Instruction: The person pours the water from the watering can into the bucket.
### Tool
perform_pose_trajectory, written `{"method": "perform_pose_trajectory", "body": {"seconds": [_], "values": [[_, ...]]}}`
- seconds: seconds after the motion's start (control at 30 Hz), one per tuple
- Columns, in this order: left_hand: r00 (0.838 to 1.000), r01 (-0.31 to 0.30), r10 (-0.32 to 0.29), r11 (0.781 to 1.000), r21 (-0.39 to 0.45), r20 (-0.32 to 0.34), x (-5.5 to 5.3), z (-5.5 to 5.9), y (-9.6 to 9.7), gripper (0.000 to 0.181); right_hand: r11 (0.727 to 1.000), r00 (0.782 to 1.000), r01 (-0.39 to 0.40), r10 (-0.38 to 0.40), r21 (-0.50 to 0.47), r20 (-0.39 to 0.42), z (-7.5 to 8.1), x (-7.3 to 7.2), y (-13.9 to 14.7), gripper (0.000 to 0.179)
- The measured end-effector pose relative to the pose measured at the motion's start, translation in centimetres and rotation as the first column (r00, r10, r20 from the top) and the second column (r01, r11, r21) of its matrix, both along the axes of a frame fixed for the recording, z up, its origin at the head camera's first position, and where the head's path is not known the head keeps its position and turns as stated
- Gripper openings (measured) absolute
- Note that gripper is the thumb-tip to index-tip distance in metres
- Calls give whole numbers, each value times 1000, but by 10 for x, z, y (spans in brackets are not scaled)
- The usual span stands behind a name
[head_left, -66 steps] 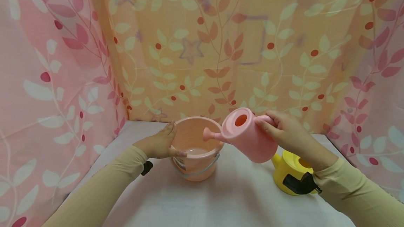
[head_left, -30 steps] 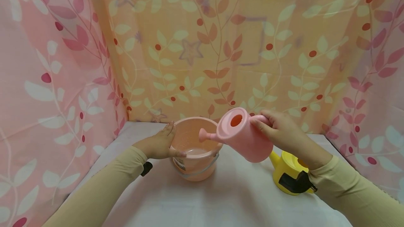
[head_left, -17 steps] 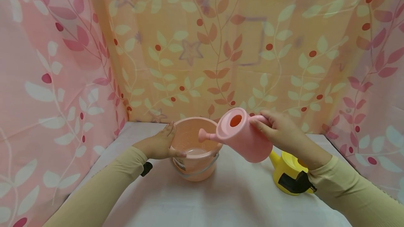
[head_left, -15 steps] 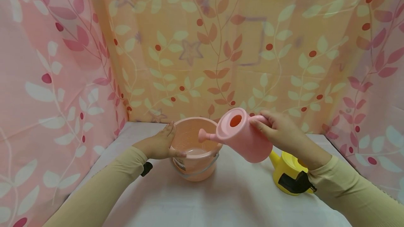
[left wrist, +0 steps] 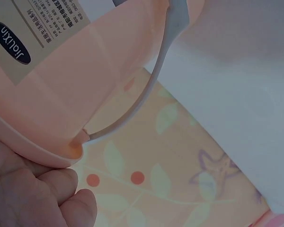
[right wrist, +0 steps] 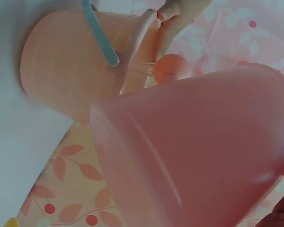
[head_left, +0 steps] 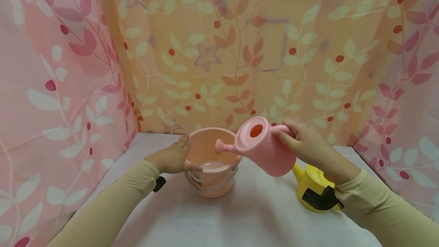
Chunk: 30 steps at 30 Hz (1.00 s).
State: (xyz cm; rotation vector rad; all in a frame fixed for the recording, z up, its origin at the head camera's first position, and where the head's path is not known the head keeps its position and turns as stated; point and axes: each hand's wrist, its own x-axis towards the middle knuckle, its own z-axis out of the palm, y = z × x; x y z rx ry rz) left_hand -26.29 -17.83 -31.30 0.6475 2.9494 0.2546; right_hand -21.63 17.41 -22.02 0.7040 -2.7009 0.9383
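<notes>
Your right hand (head_left: 308, 139) grips the handle (head_left: 284, 129) of the pink watering can (head_left: 271, 153), tilted just right of the bucket (head_left: 213, 178), its spout head (head_left: 220, 146) at the bucket's mouth, with thin streams (right wrist: 146, 69) falling into the bucket. Your left hand (head_left: 173, 157) rests on the bucket's left rim, thumb and fingers spread wide. A yellow watering can (head_left: 311, 180) stands farther right of the bucket.

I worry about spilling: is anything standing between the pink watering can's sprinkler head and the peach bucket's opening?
Nothing visible does: the sprinkler head hangs over the open peach bucket; the left hand rests at its left side.
</notes>
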Motion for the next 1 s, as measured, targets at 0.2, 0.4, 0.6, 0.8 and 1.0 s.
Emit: {"method": "perform_pose_trajectory", "body": {"seconds": [0.2,0.4,0.6,0.8,1.0], "values": [[1000,-2,2,1000,6,0,1,-1,0,120,1000,1000,-7,7,-2,-6,0,0,0,29],[1000,0,0,1000,6,-7,1,-1,0,120,1000,1000,-2,2,4,0,2,1,0,30],[1000,-1,1,1000,8,-6,2,-1,0,120,1000,1000,-4,4,5,-6,2,2,0,29],[1000,-3,3,1000,3,-8,1,-2,-1,121,1000,1000,-11,11,-6,-5,0,2,0,28],[1000,-4,4,1000,1,-9,0,-2,-1,121,1000,1000,-14,14,-10,-9,-1,1,1,27]]}}
